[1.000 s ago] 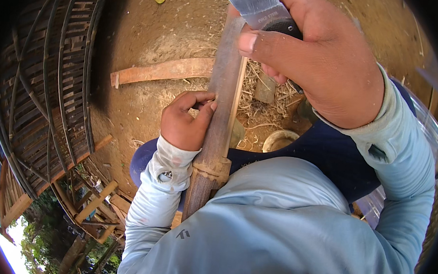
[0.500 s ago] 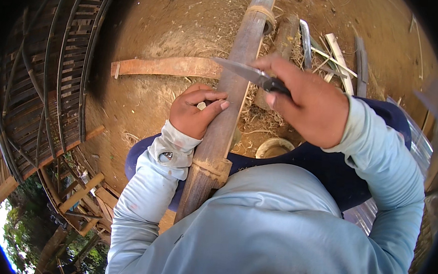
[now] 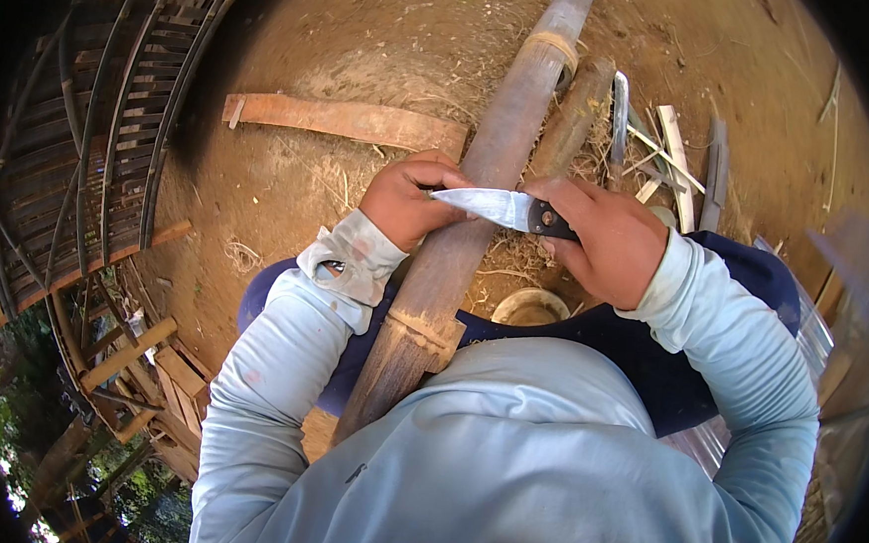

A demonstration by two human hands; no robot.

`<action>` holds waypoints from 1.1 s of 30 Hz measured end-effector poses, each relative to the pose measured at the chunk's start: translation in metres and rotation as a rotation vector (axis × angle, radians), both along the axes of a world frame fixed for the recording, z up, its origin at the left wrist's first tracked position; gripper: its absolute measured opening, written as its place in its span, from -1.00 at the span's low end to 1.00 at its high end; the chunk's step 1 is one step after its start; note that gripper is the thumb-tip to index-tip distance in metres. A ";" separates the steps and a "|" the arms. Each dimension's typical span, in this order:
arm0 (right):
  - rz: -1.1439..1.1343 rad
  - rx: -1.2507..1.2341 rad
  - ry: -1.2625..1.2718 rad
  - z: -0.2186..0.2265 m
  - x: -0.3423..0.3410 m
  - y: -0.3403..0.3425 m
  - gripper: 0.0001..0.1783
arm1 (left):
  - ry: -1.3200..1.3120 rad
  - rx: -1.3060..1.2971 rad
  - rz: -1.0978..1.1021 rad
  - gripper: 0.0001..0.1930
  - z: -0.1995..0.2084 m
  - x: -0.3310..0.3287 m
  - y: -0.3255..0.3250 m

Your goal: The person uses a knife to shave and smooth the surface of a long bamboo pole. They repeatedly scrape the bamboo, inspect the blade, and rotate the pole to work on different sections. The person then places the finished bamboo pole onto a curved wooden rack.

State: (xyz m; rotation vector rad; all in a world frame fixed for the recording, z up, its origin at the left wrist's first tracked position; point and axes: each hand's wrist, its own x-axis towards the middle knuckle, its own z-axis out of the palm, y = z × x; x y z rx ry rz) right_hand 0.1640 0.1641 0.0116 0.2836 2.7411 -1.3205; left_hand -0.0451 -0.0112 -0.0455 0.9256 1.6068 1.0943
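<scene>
A long brown bamboo pole (image 3: pixel 489 190) slants from my lap up and away to the far right, with raised joints along it. My right hand (image 3: pixel 610 244) is closed round the dark handle of a knife (image 3: pixel 493 205). Its pale blade points left and lies across the view of the pole; I cannot tell whether it touches. Beside the pole's left edge is my left hand (image 3: pixel 409 202), its fingers curled together close to the knife tip. The blade hides part of those fingers, so what they pinch does not show.
A flat reddish-brown board (image 3: pixel 344 122) lies on the dirt ahead of my left hand. Right of the pole are a short log (image 3: pixel 575 116), loose strips (image 3: pixel 676 152) and shavings. A round container (image 3: pixel 532 307) sits near my lap. A slatted bamboo structure (image 3: pixel 95 121) stands at left.
The knife has come lower and right, turning its flat blade into view. My left hand has shifted right, its fingers drawn in near the tip. The view has also shifted a little.
</scene>
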 end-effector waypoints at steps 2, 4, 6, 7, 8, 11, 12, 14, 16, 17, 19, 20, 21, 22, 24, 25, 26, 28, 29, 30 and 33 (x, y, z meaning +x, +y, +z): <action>0.031 0.096 -0.098 -0.001 -0.002 0.003 -0.44 | -0.034 -0.037 0.024 -0.80 0.004 0.002 0.001; -0.077 0.046 0.208 0.002 -0.004 0.001 -0.47 | -0.118 -0.098 0.093 -0.78 0.006 0.006 0.003; -0.087 0.032 0.333 0.006 -0.006 0.002 -0.47 | -0.042 -0.083 0.041 -0.79 -0.002 0.001 0.001; -0.043 0.047 0.306 0.008 -0.007 0.004 -0.46 | -0.002 -0.077 0.015 -0.80 -0.004 -0.001 0.001; 0.001 0.061 0.279 0.009 -0.007 0.006 -0.45 | -0.018 -0.059 0.025 -0.81 -0.004 0.000 -0.001; 0.104 0.330 0.018 0.004 -0.003 0.008 -0.45 | -0.019 -0.009 0.021 -0.82 -0.002 0.000 -0.002; 0.081 0.254 0.072 0.007 -0.003 0.009 -0.42 | -0.022 -0.008 0.017 -0.81 -0.003 -0.001 -0.001; 0.036 0.102 0.179 0.019 -0.005 0.009 -0.37 | -0.028 -0.007 0.009 -0.81 -0.004 -0.001 0.000; 0.019 0.093 0.239 0.021 -0.006 0.010 -0.37 | -0.033 0.010 0.013 -0.81 -0.005 -0.001 0.000; 0.010 0.089 0.269 0.020 -0.005 0.009 -0.37 | -0.035 0.018 0.015 -0.80 -0.005 -0.001 0.000; 0.074 0.271 0.060 0.014 -0.003 0.013 -0.41 | -0.021 -0.010 0.002 -0.81 0.002 0.000 0.001; 0.105 0.361 -0.045 0.012 -0.001 0.015 -0.43 | -0.013 -0.024 -0.004 -0.81 0.005 0.000 0.002; 0.091 0.353 0.004 0.013 0.000 0.014 -0.42 | 0.014 -0.058 0.005 -0.82 0.003 0.002 0.000; 0.032 0.297 0.116 0.015 0.000 0.013 -0.43 | -0.024 -0.049 0.029 -0.82 0.003 0.002 0.001; -0.090 0.178 0.339 0.018 -0.002 0.009 -0.46 | -0.098 -0.036 0.071 -0.82 0.005 0.004 0.004; -0.114 0.152 0.403 0.019 -0.002 0.007 -0.44 | -0.111 -0.040 0.084 -0.81 0.002 0.005 0.003; -0.037 0.226 0.282 0.018 -0.001 0.008 -0.43 | -0.087 -0.033 0.059 -0.81 0.001 0.005 0.002; 0.113 0.376 0.042 0.019 -0.001 0.013 -0.41 | -0.032 -0.013 0.004 -0.80 0.002 0.000 0.001; 0.098 0.365 0.055 0.020 0.000 0.013 -0.42 | 0.006 -0.035 0.004 -0.81 0.001 0.001 -0.001; 0.089 0.358 0.066 0.021 0.001 0.013 -0.43 | 0.018 -0.031 0.001 -0.81 0.000 0.001 -0.001; -0.008 0.248 0.220 0.025 0.000 0.011 -0.47 | 0.009 -0.005 0.004 -0.81 -0.003 0.000 0.000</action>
